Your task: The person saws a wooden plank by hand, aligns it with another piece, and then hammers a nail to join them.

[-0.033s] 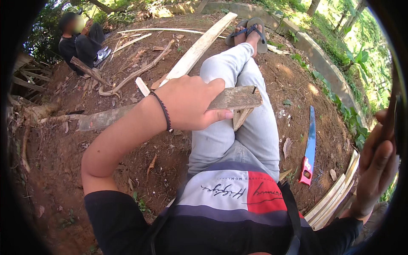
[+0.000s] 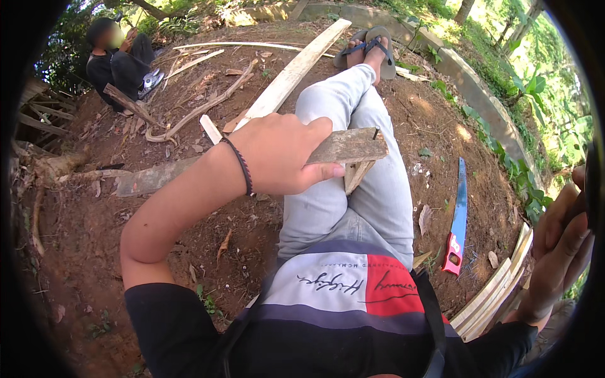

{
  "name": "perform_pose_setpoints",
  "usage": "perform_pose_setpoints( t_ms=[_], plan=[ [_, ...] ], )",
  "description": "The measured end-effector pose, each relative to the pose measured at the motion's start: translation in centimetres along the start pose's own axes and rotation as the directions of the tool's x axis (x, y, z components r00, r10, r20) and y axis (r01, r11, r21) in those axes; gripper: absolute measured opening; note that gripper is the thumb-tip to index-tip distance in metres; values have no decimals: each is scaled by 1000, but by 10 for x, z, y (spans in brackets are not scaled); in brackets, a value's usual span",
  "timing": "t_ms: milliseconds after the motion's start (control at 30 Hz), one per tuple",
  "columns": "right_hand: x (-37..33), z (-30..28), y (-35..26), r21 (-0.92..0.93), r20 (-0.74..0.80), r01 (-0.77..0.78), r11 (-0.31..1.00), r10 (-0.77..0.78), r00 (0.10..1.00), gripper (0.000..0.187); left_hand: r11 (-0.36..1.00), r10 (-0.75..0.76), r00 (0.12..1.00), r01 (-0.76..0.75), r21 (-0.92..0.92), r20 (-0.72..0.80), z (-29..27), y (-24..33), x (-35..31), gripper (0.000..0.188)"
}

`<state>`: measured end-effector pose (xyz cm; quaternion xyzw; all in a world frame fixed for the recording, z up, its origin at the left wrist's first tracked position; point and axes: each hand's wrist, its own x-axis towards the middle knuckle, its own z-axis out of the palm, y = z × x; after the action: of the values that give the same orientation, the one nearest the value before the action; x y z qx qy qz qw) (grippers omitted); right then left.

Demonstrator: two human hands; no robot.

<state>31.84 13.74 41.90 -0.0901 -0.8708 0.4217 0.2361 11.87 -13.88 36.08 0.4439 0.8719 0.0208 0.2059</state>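
Observation:
My left hand (image 2: 283, 151) grips a weathered wooden board (image 2: 350, 145) across my thighs, its thumb along the near edge. A dark nail (image 2: 376, 133) sticks up from the board's right end, leaning slightly. Beneath that end a paler piece of wood (image 2: 358, 176) points down between my legs; how the two are joined is hidden. The board's other end reaches left under my forearm. Out at the right rim my right hand (image 2: 561, 239) is raised with its fingers curled round something dark, mostly cut off by the picture's edge.
A handsaw (image 2: 459, 214) with a red handle lies on the soil to my right, near a bundle of pale wood strips (image 2: 495, 296). Beyond my left hand stretches a long pale plank (image 2: 293, 72). Another person (image 2: 123, 60) sits at the far left. A low concrete edging (image 2: 485, 94) curves along the right.
My right hand has shifted slightly downward at the right rim, and less of the dark thing in it shows. My left hand and the board have hardly moved.

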Motion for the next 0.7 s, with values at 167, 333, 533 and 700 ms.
perform_pose_setpoints(
  t_ms=[167,333,533,700],
  plan=[
    [6,14,21,-319,440,219,922,-61,896,52,1000,5,1000,-5,-5,-7,-6,0,3,55],
    [3,4,11,-116,111,72,991,-59,992,47,999,-52,999,52,12,14,-3,2,-5,56],
    [14,1,-9,-415,369,223,882,-61,927,42,999,-33,999,33,1,-28,-10,3,0,54],
    [14,17,19,-434,590,337,835,-20,807,37,999,-32,999,32,-11,-16,-1,4,-4,51]
  ],
)
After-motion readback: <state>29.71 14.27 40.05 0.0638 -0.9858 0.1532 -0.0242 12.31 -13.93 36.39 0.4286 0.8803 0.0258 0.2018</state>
